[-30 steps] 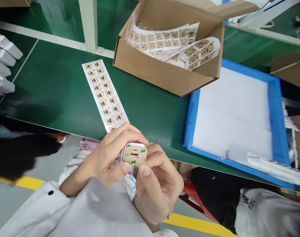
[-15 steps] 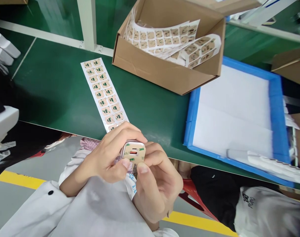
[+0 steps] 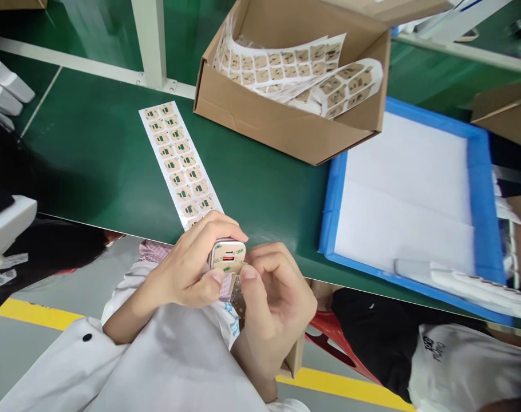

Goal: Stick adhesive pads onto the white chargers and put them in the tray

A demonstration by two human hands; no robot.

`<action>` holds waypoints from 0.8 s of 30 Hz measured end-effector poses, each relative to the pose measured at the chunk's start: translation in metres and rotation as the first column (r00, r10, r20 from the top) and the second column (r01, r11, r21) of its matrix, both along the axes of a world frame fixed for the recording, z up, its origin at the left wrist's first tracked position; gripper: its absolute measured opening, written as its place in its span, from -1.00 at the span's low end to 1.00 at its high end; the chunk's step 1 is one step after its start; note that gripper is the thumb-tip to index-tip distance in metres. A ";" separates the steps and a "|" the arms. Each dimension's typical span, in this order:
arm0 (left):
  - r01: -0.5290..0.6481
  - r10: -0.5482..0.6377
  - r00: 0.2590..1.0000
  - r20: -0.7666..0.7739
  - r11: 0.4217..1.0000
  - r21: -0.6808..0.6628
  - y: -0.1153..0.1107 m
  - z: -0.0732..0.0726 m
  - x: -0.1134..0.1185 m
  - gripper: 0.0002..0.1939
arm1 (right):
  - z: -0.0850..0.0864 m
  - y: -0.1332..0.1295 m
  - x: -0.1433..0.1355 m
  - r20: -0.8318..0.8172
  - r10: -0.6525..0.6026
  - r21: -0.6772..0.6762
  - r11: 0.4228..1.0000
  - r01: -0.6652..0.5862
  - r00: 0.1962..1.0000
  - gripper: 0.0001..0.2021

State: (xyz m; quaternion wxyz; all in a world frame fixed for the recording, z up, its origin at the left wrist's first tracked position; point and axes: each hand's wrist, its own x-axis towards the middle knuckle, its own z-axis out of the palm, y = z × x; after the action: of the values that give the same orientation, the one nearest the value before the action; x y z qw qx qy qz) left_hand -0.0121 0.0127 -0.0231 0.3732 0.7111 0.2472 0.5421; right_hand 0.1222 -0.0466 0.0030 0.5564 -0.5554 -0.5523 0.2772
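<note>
My left hand (image 3: 189, 260) is closed around a small white charger (image 3: 212, 258) with rounded corners. The charger's port face points up toward me and shows two slots, one of them orange-red inside. A tan adhesive sticker (image 3: 220, 265) with green print covers that face, its cut-out around the ports. At the sticker's right lower corner, my right hand (image 3: 280, 292) has thumb and forefinger pinched together; what lies between the tips is hidden. Just beyond my left hand, a white sheet of matching stickers (image 3: 181, 163) lies on the green table (image 3: 260, 189).
A cardboard box (image 3: 286, 129) full of sticker sheets (image 3: 277, 60) stands at the back. To the right is a blue tray (image 3: 332, 212) lined with white paper, white strips on its near edge. People sit on both sides; a red stool (image 3: 333, 337) is below right.
The charger has tilted and shifted slightly left in my left hand. My right thumb has moved up from the sticker's lower edge to its right corner.
</note>
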 end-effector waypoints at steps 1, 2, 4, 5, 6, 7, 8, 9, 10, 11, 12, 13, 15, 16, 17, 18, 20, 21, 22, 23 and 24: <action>0.005 -0.005 1.000 0.005 1.000 -0.010 0.000 0.000 0.000 -0.64 | -0.001 0.001 0.000 -0.007 -0.025 0.007 1.000 0.025 1.000 -0.73; 0.009 -0.009 1.000 0.013 1.000 -0.023 -0.001 -0.001 0.000 -0.64 | -0.002 0.001 0.000 -0.022 -0.042 0.010 0.999 0.042 0.999 -0.75; 0.034 -0.032 0.999 0.031 0.998 -0.060 -0.002 0.000 0.001 -0.60 | -0.002 0.002 -0.004 -0.052 -0.045 -0.014 0.999 0.044 0.998 -0.79; 0.053 -0.050 0.998 0.041 0.995 -0.084 -0.003 0.000 0.001 -0.57 | -0.002 0.002 -0.006 -0.060 -0.037 -0.034 0.999 0.035 0.998 -0.74; 0.070 -0.065 0.997 0.052 0.991 -0.113 -0.004 0.000 0.002 -0.55 | -0.002 0.002 -0.009 -0.063 -0.025 -0.058 0.998 0.021 0.998 -0.67; 0.081 -0.072 0.995 0.069 0.987 -0.140 -0.006 0.000 0.003 -0.53 | -0.002 0.002 -0.012 -0.065 -0.017 -0.078 0.997 0.012 0.998 -0.63; 0.087 -0.073 0.994 0.087 0.983 -0.162 -0.007 -0.001 0.004 -0.52 | -0.002 0.003 -0.015 -0.063 -0.016 -0.091 0.996 0.010 0.998 -0.63; 0.087 -0.069 0.992 0.106 0.980 -0.177 -0.008 -0.002 0.006 -0.51 | -0.003 0.004 -0.016 -0.063 -0.020 -0.095 0.995 0.014 0.998 -0.66; 0.083 -0.059 0.990 0.127 0.979 -0.186 -0.009 -0.003 0.007 -0.50 | -0.005 0.005 -0.017 -0.064 -0.022 -0.090 0.996 0.017 0.998 -0.70; 0.077 -0.049 0.988 0.147 0.978 -0.192 -0.009 -0.005 0.008 -0.49 | -0.007 0.006 -0.017 -0.066 -0.020 -0.077 0.997 0.015 0.998 -0.75; 0.073 -0.041 0.986 0.162 0.977 -0.198 -0.009 -0.007 0.009 -0.47 | -0.010 0.008 -0.017 -0.066 -0.010 -0.056 0.998 0.007 0.998 -0.79; 0.072 -0.036 0.984 0.172 0.976 -0.204 -0.009 -0.009 0.009 -0.44 | -0.013 0.009 -0.016 -0.069 -0.001 -0.031 1.000 -0.001 0.998 -0.84; 0.078 -0.037 0.981 0.189 0.973 -0.218 -0.008 -0.013 0.010 -0.42 | -0.018 0.012 -0.014 -0.076 0.009 0.022 1.000 -0.007 0.997 -0.92; 0.089 -0.045 0.980 0.196 0.971 -0.221 -0.007 -0.015 0.010 -0.42 | -0.020 0.013 -0.013 -0.076 -0.001 0.036 0.999 0.003 0.997 -0.91; 0.104 -0.059 0.978 0.202 0.969 -0.222 -0.006 -0.017 0.010 -0.40 | -0.021 0.013 -0.012 -0.077 -0.017 0.039 0.999 0.020 0.997 -0.88; 0.113 -0.067 0.976 0.209 0.969 -0.219 -0.006 -0.019 0.010 -0.39 | -0.022 0.014 -0.012 -0.084 -0.031 0.035 0.999 0.034 0.996 -0.84; 0.112 -0.067 0.973 0.222 0.974 -0.196 -0.004 -0.025 0.012 -0.35 | -0.021 0.014 -0.012 -0.105 -0.036 0.021 0.999 0.038 0.994 -0.82; 0.101 -0.061 0.973 0.221 0.979 -0.175 -0.003 -0.028 0.013 -0.33 | -0.020 0.014 -0.012 -0.104 -0.032 -0.004 0.999 0.032 0.994 -0.81; 0.086 -0.053 0.976 0.212 0.985 -0.150 -0.002 -0.031 0.014 -0.31 | -0.018 0.014 -0.013 -0.093 -0.032 -0.042 0.999 0.029 0.995 -0.77; 0.067 -0.040 0.979 0.201 0.990 -0.125 -0.002 -0.035 0.015 -0.27 | -0.016 0.014 -0.013 -0.075 -0.036 -0.086 0.996 0.029 0.997 -0.71; 0.050 -0.031 0.981 0.190 0.994 -0.099 -0.001 -0.038 0.015 -0.23 | -0.014 0.014 -0.014 -0.054 -0.039 -0.133 0.991 0.032 0.998 -0.65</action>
State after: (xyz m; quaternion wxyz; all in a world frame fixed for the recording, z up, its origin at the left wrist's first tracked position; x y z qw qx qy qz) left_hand 0.0033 0.0117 -0.0614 0.4423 0.6413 0.2239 0.5857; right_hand 0.1082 -0.0323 -0.0113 0.5388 -0.5926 -0.5068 0.3188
